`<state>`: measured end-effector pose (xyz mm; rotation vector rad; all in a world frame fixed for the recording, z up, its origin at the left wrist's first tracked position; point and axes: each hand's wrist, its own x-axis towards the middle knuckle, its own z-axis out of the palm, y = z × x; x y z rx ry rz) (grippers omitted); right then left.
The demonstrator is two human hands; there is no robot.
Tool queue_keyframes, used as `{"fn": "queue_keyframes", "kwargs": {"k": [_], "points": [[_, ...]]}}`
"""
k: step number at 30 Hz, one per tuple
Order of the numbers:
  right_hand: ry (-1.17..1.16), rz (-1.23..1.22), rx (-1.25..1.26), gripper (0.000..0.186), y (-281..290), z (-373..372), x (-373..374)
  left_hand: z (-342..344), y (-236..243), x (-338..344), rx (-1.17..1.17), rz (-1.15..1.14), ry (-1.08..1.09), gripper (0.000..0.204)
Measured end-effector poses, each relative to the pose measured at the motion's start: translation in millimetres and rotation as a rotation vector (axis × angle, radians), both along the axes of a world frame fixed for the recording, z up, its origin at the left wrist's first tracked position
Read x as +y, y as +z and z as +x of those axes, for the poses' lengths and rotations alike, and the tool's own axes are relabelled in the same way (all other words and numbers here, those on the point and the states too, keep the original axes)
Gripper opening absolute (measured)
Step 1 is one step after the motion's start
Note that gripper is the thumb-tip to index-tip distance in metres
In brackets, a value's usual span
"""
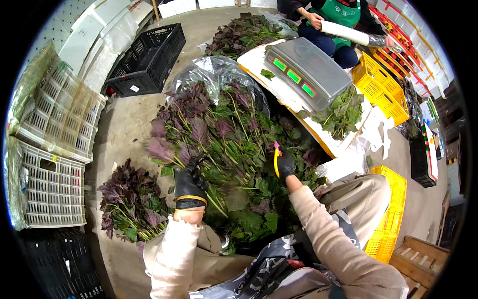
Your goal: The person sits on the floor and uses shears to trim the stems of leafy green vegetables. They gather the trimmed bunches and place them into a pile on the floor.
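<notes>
My left hand (190, 185), in a black glove with a yellow band at the wrist, is closed around a few leafy perilla stems. Their purple leaves (162, 150), slightly blurred, stick out on the far side. A large heap of purple-green perilla (234, 132) spreads before me, partly over a clear plastic bag (214, 70). Over the heap's right side, my black-gloved right hand (286, 165) grips a yellow-handled tool (276, 162) with a pink part at its top. Its working end cannot be made out. A smaller perilla pile (132, 202) lies on the floor to the left.
A grey digital scale (311, 70) rests on a white foam board, with cut greens (341, 114) beside it. White crates (52, 187) and a black crate (149, 57) stand left; yellow crates (381, 89) right. Opposite, a person in a green apron (338, 17) holds a white roll.
</notes>
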<state>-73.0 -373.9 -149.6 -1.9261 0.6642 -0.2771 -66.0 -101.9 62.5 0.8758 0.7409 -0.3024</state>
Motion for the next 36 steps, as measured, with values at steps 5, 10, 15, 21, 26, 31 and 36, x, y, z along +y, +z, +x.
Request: {"fn": "queue_keyframes", "kwargs": {"k": [5, 10, 15, 21, 26, 31, 36], "points": [[0.054, -0.102, -0.011, 0.027, -1.5, 62.0, 31.8, -2.2, 28.9, -7.8, -0.296, 0.16, 0.007, 0.017], [0.113, -0.211, 0.179, 0.027, -19.1, 120.1, 55.2, -1.7, 4.2, -1.2, -0.266, 0.245, -0.059, 0.024], [0.113, -0.105, 0.115, 0.024, -5.1, 119.5, 47.5, 3.6, 18.3, -8.9, -0.526, 0.624, -0.336, 0.026], [0.159, 0.56, -0.678, 0.029, 68.7, 112.8, 15.0, 7.2, 6.1, -5.9, -0.5, 0.681, -0.28, 0.025], [0.08, 0.651, -0.617, 0.025, 177.6, 91.1, 7.2, 9.7, 13.7, -11.1, -0.296, 0.282, -0.057, 0.024], [-0.115, 0.616, -0.8, 0.025, 212.8, 73.7, -15.2, 10.7, 18.2, -23.2, -0.226, 0.141, 0.008, 0.022], [-0.278, 0.788, -1.04, 0.03, 250.7, 46.1, 8.2, 6.9, 22.1, -27.4, -0.157, 0.097, 0.031, 0.022]]}}
